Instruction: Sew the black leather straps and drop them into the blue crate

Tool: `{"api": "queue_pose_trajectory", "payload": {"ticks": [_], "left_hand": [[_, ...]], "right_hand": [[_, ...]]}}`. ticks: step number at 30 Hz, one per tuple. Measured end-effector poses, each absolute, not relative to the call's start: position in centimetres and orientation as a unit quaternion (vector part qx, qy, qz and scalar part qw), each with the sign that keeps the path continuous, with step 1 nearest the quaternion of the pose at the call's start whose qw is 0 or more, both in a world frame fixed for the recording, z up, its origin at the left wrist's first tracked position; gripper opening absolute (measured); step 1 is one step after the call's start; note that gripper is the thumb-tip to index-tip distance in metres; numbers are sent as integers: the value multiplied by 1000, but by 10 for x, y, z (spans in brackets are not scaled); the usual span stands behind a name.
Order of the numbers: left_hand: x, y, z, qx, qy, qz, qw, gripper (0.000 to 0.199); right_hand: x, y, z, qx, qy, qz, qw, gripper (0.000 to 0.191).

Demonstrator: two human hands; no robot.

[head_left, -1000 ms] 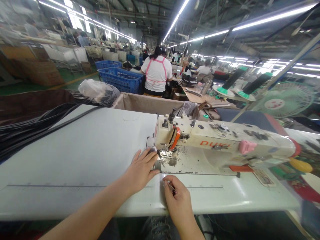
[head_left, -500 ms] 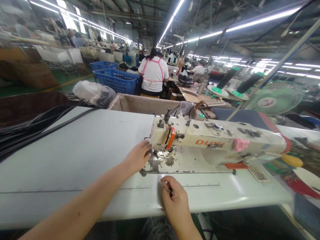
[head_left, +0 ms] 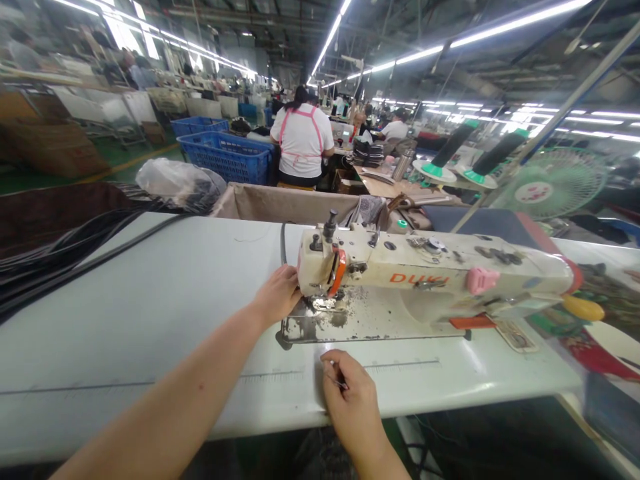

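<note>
At the left end of the sewing machine (head_left: 370, 267), my left hand (head_left: 278, 293) is closed by the needle area, its fingertips partly hidden by the machine head. A narrow dark strip (head_left: 283, 243) rises from behind these fingers and curves toward the far table edge; the fingers seem to grip its near end. In front of the machine bed, my right hand (head_left: 350, 400) rests at the near side of the table, thumb and fingers pinched. Between them shows a slim metal tool (head_left: 341, 383), its kind too small to tell.
A long bundle of black strips (head_left: 100, 260) lies over the table's left side. A ruler scale (head_left: 270, 377) runs along the white tabletop (head_left: 200, 320). Behind stand a fabric-lined bin (head_left: 290, 200), blue crates (head_left: 225, 157) and a seated co-worker (head_left: 301, 143). Thread cones (head_left: 453, 147) and a fan (head_left: 550, 183) are right.
The dark strip now stands out behind my left hand, where only a small dark end showed before. My left hand has shifted slightly back. The right hand keeps its pinch in place.
</note>
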State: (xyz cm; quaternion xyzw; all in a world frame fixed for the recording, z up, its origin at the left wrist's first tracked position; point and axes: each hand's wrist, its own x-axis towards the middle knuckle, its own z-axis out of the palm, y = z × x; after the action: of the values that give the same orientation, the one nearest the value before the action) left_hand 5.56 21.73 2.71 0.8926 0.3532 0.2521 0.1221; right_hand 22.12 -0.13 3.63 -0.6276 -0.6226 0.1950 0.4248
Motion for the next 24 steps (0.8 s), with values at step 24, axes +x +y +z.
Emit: {"api": "queue_pose_trajectory", "payload": {"ticks": [24], "left_hand": [[40, 200, 47, 862, 418, 202, 205, 13]], "right_hand": [[222, 0, 36, -605, -634, 186, 445, 16]]}}
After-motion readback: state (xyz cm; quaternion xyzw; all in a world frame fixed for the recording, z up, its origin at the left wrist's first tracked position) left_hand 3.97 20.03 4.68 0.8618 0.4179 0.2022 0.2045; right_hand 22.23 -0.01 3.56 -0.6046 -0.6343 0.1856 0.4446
